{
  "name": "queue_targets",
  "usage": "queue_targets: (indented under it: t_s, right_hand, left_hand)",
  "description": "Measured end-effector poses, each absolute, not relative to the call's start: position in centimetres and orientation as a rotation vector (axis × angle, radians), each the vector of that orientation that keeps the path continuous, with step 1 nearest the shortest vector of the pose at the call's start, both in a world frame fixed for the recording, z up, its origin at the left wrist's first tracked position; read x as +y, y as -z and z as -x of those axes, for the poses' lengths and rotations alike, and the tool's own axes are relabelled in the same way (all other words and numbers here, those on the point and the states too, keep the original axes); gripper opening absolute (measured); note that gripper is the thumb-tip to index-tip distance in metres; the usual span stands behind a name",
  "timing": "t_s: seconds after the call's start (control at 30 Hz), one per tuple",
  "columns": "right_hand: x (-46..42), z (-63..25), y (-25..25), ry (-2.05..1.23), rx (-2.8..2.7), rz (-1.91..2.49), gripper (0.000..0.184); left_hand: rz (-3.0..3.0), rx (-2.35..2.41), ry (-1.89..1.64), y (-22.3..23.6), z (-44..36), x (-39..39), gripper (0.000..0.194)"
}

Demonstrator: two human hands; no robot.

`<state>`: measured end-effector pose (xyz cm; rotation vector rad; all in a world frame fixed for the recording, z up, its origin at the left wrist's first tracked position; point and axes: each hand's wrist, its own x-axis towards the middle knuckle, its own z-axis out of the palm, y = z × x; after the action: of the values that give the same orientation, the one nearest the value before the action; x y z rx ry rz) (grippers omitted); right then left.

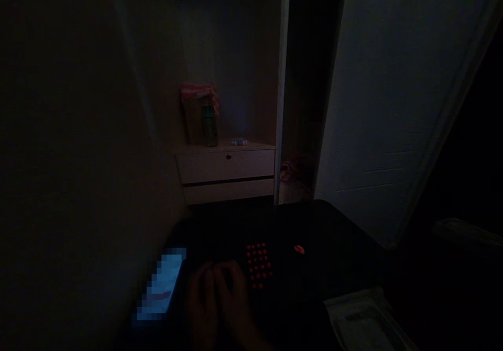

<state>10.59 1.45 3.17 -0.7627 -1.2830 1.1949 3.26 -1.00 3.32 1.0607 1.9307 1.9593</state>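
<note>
The room is very dark. One hand shows low in the middle; its forearm enters from the lower right, so I take it for my right hand (220,293). It rests on a black table (338,256), fingers pointing away, too dim to tell whether they are spread or curled. Just right of the fingertips is a grid of several small red dots (258,267). A small red oval piece (299,250) lies farther right. A lit, blurred screen (161,288) glows left of the hand. My left hand is not visible.
A pale two-drawer unit (226,168) stands against the back wall, with a green bottle (209,123) and a red-topped packet (196,105) on it. A clear plastic packet (365,319) lies at the lower right. A wall closes the left side.
</note>
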Motion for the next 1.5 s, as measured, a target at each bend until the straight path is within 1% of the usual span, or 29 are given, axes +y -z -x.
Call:
queue_targets:
  t_s: [0.23, 0.53, 0.63, 0.83, 1.1, 1.3, 1.5]
  right_hand:
    - [1.23, -10.81, -3.29, -1.216, -1.246, 0.704, 0.024]
    - [1.47, -10.59, -2.56, -1.206, -1.199, 0.683, 0.035]
    - [1.48, -10.71, -2.57, -1.221, -1.214, 0.692, 0.033]
    - [1.34, -10.79, -2.63, -1.226, -1.2, 0.686, 0.031]
    - [1.35, -10.75, -3.25, -1.219, -1.215, 0.716, 0.027]
    - [1.5, -10.51, -2.96, -1.234, -1.2, 0.728, 0.028]
    - [1.69, -10.61, -3.07, -1.25, -1.228, 0.715, 0.023]
  left_hand:
    - [-1.055, 1.913, -1.95, -3.29, -3.38, -1.0, 0.072]
    - [-1.063, 1.894, -1.94, -3.18, -3.44, -1.06, 0.071]
    - [-1.065, 1.92, -1.933, -3.18, -3.37, -1.0, 0.074]
    - [-1.058, 1.925, -1.918, -3.04, -3.38, -0.92, 0.072]
    - [-0.967, 1.893, -1.891, -3.76, -3.47, -0.78, 0.079]
    - [-0.943, 1.955, -1.797, -3.89, -3.22, -0.6, 0.088]
    - [-1.0, 1.959, -1.713, -3.12, -2.69, -0.63, 0.085]
